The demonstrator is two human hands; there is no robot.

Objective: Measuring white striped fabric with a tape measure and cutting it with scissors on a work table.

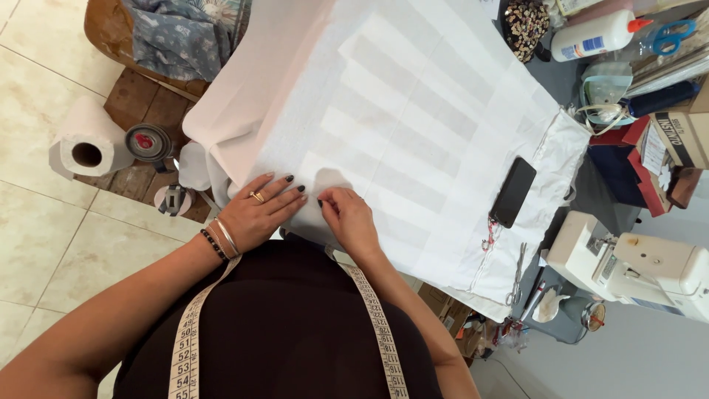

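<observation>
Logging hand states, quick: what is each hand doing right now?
Left hand: open, flat on the white fabric.
Right hand: fingers curled, pinching the white fabric at its near edge.

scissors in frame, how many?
2. A blue-handled pair sits at the top right beside the glue bottle; a metal pair lies on the white fabric below the black phone. More may be hidden in the clutter.

A bench (561, 77) is almost wholly draped in white cloth (413, 111). On the cloth's right side lies a black phone (513, 191); scissors (517, 277) lie just below the phone, and a sewing machine (635, 262) stands right of them, off the cloth.
</observation>
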